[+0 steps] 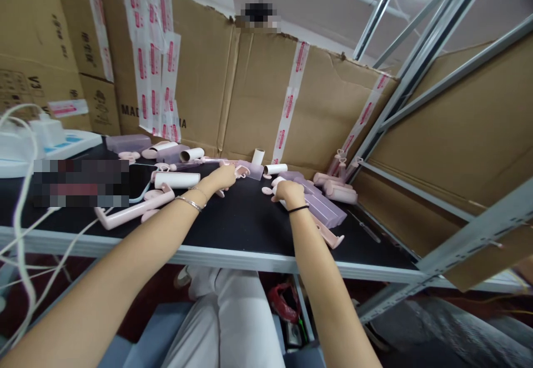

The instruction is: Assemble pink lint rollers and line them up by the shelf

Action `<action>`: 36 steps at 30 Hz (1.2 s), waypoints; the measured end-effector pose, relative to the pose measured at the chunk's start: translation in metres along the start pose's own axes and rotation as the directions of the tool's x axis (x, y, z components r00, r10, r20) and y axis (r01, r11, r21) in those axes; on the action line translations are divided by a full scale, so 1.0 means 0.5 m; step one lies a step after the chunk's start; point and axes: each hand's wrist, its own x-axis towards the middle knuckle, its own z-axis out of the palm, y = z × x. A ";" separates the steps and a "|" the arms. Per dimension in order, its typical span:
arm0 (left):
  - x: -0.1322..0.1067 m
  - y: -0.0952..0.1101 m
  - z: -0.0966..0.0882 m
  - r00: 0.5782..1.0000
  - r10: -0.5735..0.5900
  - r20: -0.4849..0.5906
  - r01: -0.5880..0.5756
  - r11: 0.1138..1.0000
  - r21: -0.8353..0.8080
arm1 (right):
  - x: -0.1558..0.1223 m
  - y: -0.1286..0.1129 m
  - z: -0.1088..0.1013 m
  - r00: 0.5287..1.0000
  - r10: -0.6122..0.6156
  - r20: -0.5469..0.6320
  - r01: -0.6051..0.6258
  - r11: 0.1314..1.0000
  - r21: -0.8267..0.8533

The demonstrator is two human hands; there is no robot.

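Note:
My left hand (226, 176), wearing bracelets at the wrist, reaches to the middle of the black tabletop. Its fingers are closed around a small pale pink plastic part (241, 171) with a curved end. Beyond it lies a translucent purple sleeve (255, 171), and a white tube (258, 157) stands behind that. My right hand (290, 191), a dark band on its wrist, is closed among the parts on the right; what its fingers grip is mostly hidden. A pink round cap (267, 191) lies just left of it, and translucent purple sleeves (322, 207) lie to its right.
Pink holders (135, 208), a white tube (177, 180) and cables (23, 201) crowd the left side. A power strip (79, 145) lies far left. Cardboard (258, 90) walls the back; a metal shelf post (478, 223) stands right. A screwdriver-like tool (366, 226) lies near the right edge.

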 end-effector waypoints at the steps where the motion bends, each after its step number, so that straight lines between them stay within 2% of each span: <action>1: -0.003 0.005 0.002 0.999 -0.053 0.007 0.053 0.997 -0.058 | 0.003 0.004 0.009 1.000 -0.014 -0.020 0.014 1.000 0.013; 4: -0.008 0.024 0.007 0.986 -0.165 -0.008 0.159 0.963 -0.218 | 0.011 0.018 0.031 0.995 -0.071 -0.068 0.073 0.997 0.038; 7: -0.007 0.037 0.013 0.977 -0.211 -0.024 0.185 0.901 -0.392 | 0.014 0.023 0.038 0.975 -0.179 -0.128 0.196 0.972 0.131; 9: -0.005 0.041 0.016 0.978 -0.203 -0.045 0.154 0.855 -0.496 | 0.014 0.020 0.037 0.915 -0.327 -0.237 0.388 0.875 0.290; 11: -0.005 0.045 0.019 0.981 -0.171 -0.096 0.091 0.829 -0.552 | 0.013 0.010 0.036 0.809 -0.446 -0.382 0.584 0.680 0.443; 12: -0.007 0.048 0.021 0.981 -0.142 -0.135 0.043 0.829 -0.557 | 0.012 0.004 0.037 0.763 -0.473 -0.440 0.645 0.587 0.489; 14: -0.011 0.056 0.023 0.975 -0.053 -0.216 -0.073 0.841 -0.536 | 0.011 -0.007 0.040 0.710 -0.490 -0.506 0.704 0.463 0.538; 17: -0.018 0.065 0.025 0.953 0.053 -0.297 -0.197 0.856 -0.479 | 0.014 -0.013 0.044 0.690 -0.510 -0.514 0.720 0.414 0.557; 21: -0.017 0.058 0.022 0.949 0.028 -0.313 -0.141 0.928 -0.346 | 0.028 0.006 0.043 0.659 -0.486 -0.574 0.751 0.383 0.538; 24: -0.013 0.049 0.020 0.964 -0.013 -0.266 -0.067 0.954 -0.291 | 0.039 0.022 0.042 0.673 -0.416 -0.612 0.739 0.346 0.578; 26: -0.010 0.048 0.020 0.965 -0.065 -0.253 -0.025 0.942 -0.336 | 0.042 0.024 0.042 0.702 -0.376 -0.605 0.706 0.264 0.657; 27: -0.009 0.050 0.021 0.963 -0.091 -0.255 -0.009 0.930 -0.367 | 0.042 0.022 0.042 0.724 -0.352 -0.593 0.676 0.191 0.712; 30: -0.009 0.056 0.024 0.964 -0.138 -0.228 0.042 0.924 -0.380 | 0.034 0.011 0.037 0.803 -0.274 -0.528 0.523 -0.100 0.847; 31: -0.010 0.056 0.025 0.968 -0.129 -0.215 0.050 0.940 -0.338 | 0.030 0.007 0.034 0.827 -0.254 -0.501 0.468 -0.182 0.865; 33: -0.013 0.053 0.027 0.977 -0.043 -0.211 0.002 0.982 -0.190 | 0.024 0.001 0.026 0.874 -0.209 -0.439 0.373 -0.289 0.881; 36: -0.020 0.041 0.029 0.979 0.087 -0.187 -0.085 0.996 0.017 | 0.021 0.000 0.016 0.941 -0.129 -0.312 0.246 -0.368 0.897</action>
